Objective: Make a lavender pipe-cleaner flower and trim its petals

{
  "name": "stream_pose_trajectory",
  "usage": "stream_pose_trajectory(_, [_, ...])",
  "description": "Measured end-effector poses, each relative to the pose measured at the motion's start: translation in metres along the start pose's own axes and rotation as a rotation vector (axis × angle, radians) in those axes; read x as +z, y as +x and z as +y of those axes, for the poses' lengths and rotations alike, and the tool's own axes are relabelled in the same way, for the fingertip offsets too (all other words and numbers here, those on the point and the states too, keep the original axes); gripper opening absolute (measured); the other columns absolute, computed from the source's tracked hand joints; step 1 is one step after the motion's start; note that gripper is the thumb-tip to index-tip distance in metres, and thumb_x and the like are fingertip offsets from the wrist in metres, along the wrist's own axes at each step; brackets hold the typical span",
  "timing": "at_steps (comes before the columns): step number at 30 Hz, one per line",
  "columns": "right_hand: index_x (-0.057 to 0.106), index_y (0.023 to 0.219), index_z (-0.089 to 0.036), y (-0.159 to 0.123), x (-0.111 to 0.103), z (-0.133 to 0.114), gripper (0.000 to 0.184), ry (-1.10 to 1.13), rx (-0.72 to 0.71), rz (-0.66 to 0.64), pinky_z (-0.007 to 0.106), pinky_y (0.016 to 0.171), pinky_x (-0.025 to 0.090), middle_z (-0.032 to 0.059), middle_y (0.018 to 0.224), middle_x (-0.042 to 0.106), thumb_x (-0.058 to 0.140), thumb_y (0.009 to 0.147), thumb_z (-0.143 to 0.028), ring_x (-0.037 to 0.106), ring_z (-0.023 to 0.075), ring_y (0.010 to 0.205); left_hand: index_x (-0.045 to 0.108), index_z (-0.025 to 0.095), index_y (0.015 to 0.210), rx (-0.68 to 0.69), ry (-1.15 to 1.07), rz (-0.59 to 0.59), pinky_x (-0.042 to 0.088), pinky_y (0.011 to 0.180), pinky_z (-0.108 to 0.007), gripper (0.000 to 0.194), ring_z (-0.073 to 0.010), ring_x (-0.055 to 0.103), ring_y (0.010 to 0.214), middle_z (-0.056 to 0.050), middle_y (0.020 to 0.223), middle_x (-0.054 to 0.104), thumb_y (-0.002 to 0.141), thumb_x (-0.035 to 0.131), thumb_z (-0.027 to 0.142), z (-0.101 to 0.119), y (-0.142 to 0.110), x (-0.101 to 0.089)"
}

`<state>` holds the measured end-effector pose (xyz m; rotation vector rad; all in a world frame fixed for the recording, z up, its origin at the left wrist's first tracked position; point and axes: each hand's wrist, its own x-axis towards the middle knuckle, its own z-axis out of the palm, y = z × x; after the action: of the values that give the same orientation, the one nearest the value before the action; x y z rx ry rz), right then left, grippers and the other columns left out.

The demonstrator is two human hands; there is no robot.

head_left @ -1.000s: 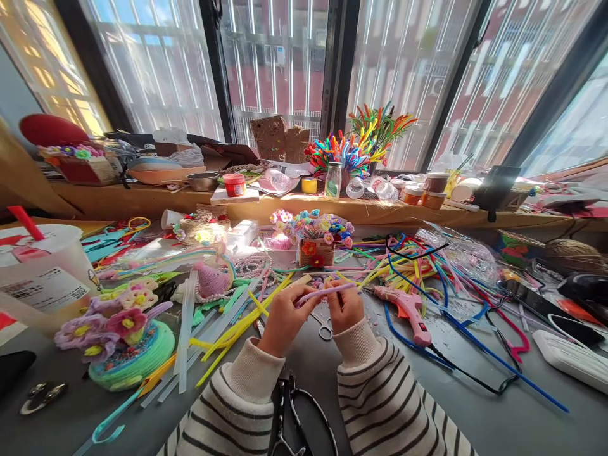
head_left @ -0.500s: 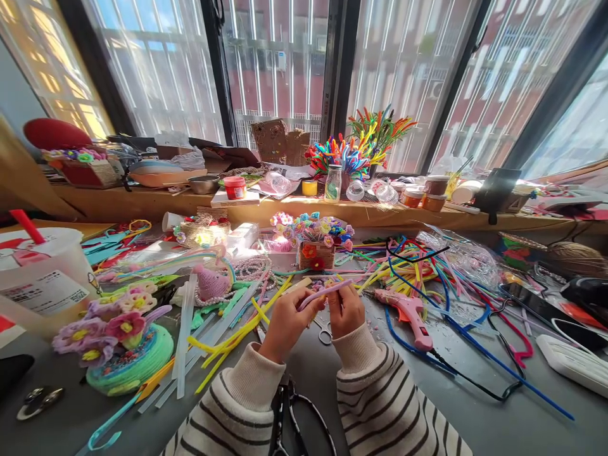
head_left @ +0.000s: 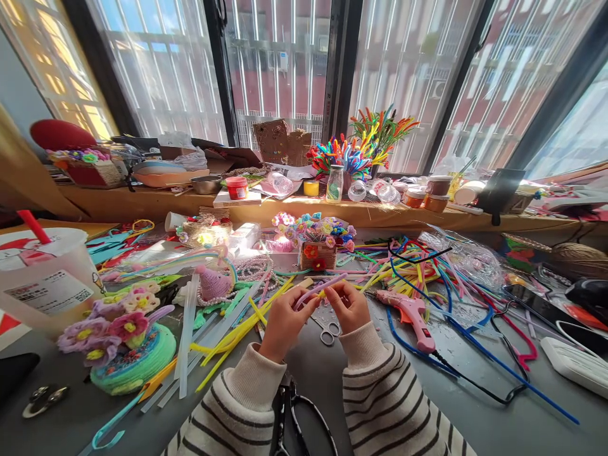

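Note:
A lilac pipe cleaner [head_left: 317, 290] is held above the middle of the table, bent into a curve. Its lower end sits in the closed fingers of my left hand [head_left: 289, 320]. My right hand [head_left: 350, 307] pinches near its other end, fingertips pressed together. A bit of yellow shows between the two hands; I cannot make out what it is. Small scissors [head_left: 327, 334] lie on the table just below my hands. To the right of my right hand rests a pink glue gun [head_left: 412, 320]. Yellow pipe cleaners [head_left: 237, 335] lie left of my left hand.
A small box of fluffy flowers [head_left: 317, 256] stands behind my hands. At left are a green cushion-like piece with flowers [head_left: 128, 370], clear glue sticks [head_left: 186, 339] and a drink cup [head_left: 47, 272]. Blue pipe cleaners [head_left: 513, 373] and a black cord [head_left: 475, 391] stretch across the right.
My right hand has moved slightly right and turned, opening a wider gap between the hands. More of the scissors shows. The lilac pipe cleaner curves more, and the view has shifted slightly.

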<state>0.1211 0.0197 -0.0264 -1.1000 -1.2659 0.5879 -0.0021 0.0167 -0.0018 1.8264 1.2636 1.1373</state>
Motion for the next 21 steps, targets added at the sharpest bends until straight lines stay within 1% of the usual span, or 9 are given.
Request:
stream_pose_trajectory(3, [0.053, 0.062, -0.015, -0.001, 0.000, -0.001, 0.027, -0.003, 0.019, -0.041, 0.020, 0.044, 0.033, -0.0002, 0.055, 0.051, 0.050, 0.068, -0.041, 0.043, 0.0092, 0.048, 0.055, 0.014, 0.064, 0.009, 0.005, -0.005, 0.032, 0.044, -0.018, 0.027, -0.0073, 0.040, 0.045, 0.002, 0.054, 0.050, 0.066, 0.050, 0.041, -0.001, 0.000, 0.000])
stream_pose_trajectory(7, [0.052, 0.059, -0.015, 0.001, -0.001, 0.000, 0.026, 0.037, 0.071, -0.045, 0.021, 0.047, 0.032, -0.0012, 0.053, 0.050, 0.053, 0.066, -0.040, 0.042, 0.0092, 0.048, 0.056, 0.015, 0.067, 0.010, 0.008, 0.002, 0.031, 0.044, -0.018, 0.027, -0.0075, 0.040, 0.046, 0.003, 0.054, 0.049, 0.067, 0.049, 0.041, -0.003, 0.000, 0.001])
stream_pose_trajectory(9, [0.053, 0.059, -0.015, 0.002, -0.002, 0.001, 0.025, 0.122, 0.121, -0.089, 0.021, 0.045, 0.031, -0.0018, 0.053, 0.050, 0.055, 0.064, -0.040, 0.040, 0.0081, 0.047, 0.056, 0.015, 0.067, 0.014, 0.009, 0.010, 0.031, 0.044, -0.018, 0.026, -0.0076, 0.039, 0.046, 0.003, 0.053, 0.048, 0.067, 0.049, 0.041, -0.003, 0.000, 0.001])
stream_pose_trajectory(11, [0.054, 0.062, -0.015, 0.003, -0.003, 0.004, 0.024, 0.252, 0.215, -0.155, 0.019, 0.041, 0.028, -0.0031, 0.054, 0.050, 0.058, 0.061, -0.039, 0.036, 0.0059, 0.043, 0.057, 0.016, 0.070, 0.021, -0.003, 0.012, 0.031, 0.044, -0.018, 0.026, -0.0078, 0.040, 0.047, 0.003, 0.055, 0.049, 0.067, 0.050, 0.040, -0.002, 0.000, 0.000])
stream_pose_trajectory(14, [0.055, 0.062, -0.016, 0.004, -0.002, 0.009, 0.025, 0.458, 0.349, -0.221, 0.017, 0.036, 0.023, -0.0049, 0.051, 0.048, 0.063, 0.055, -0.038, 0.032, 0.0038, 0.039, 0.058, 0.016, 0.075, 0.026, -0.050, -0.037, 0.032, 0.044, -0.018, 0.025, -0.0073, 0.040, 0.046, 0.003, 0.057, 0.050, 0.068, 0.049, 0.039, 0.000, 0.000, 0.000])
stream_pose_trajectory(16, [0.055, 0.059, -0.016, 0.005, 0.000, 0.011, 0.026, 0.584, 0.390, -0.202, 0.016, 0.036, 0.024, -0.0055, 0.050, 0.047, 0.067, 0.050, -0.037, 0.033, 0.0035, 0.040, 0.057, 0.016, 0.071, 0.022, -0.091, -0.084, 0.031, 0.042, -0.018, 0.024, -0.0064, 0.038, 0.043, 0.004, 0.054, 0.049, 0.068, 0.049, 0.038, 0.000, 0.000, 0.001])
stream_pose_trajectory(18, [0.055, 0.058, -0.017, 0.004, 0.002, 0.009, 0.028, 0.702, 0.425, -0.150, 0.015, 0.036, 0.024, -0.0059, 0.049, 0.047, 0.070, 0.044, -0.035, 0.035, 0.0035, 0.041, 0.055, 0.015, 0.066, 0.021, -0.125, -0.110, 0.030, 0.041, -0.018, 0.023, -0.0057, 0.036, 0.041, 0.004, 0.050, 0.046, 0.068, 0.049, 0.037, 0.001, 0.000, 0.001])
stream_pose_trajectory(21, [0.054, 0.058, -0.018, 0.002, 0.005, 0.004, 0.031, 0.810, 0.470, -0.104, 0.014, 0.036, 0.027, -0.0055, 0.052, 0.048, 0.073, 0.039, -0.031, 0.039, 0.0038, 0.044, 0.055, 0.015, 0.067, 0.019, -0.166, -0.144, 0.029, 0.039, -0.018, 0.020, -0.0053, 0.036, 0.039, 0.005, 0.049, 0.046, 0.069, 0.049, 0.034, 0.002, 0.001, 0.002])
